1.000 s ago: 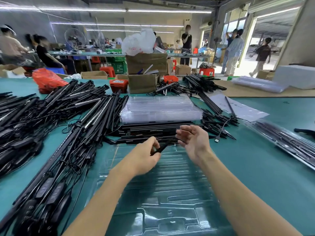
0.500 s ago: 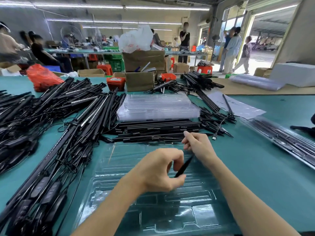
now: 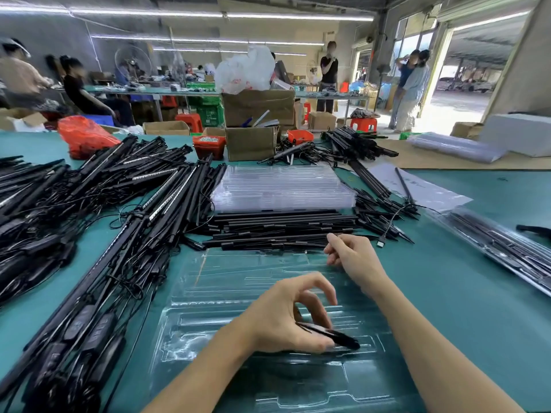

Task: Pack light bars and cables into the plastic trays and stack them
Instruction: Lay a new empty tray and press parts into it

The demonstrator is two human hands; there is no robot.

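Note:
A clear plastic tray (image 3: 238, 281) lies on the green table right in front of me. My left hand (image 3: 286, 317) pinches a short black tapered piece (image 3: 334, 336) low over the tray's near compartments. My right hand (image 3: 354, 259) hovers over the tray's far right corner, fingers loosely curled with nothing visible in them, next to a row of black bars (image 3: 283, 228). Behind those bars stands a stack of empty clear trays (image 3: 283, 186). A large pile of light bars with cables (image 3: 89, 234) covers the table's left side.
A filled tray (image 3: 492, 245) lies at the right with a USB cable end (image 3: 381, 242) nearby. Cardboard boxes (image 3: 250, 144), a red bin (image 3: 208, 146) and a red bag (image 3: 85, 135) line the far edge. A paper sheet (image 3: 432, 189) lies at back right. People stand behind.
My left hand has drawn the black piece toward me and lowered it to the tray. My right hand has let go of the piece and stayed near the bars.

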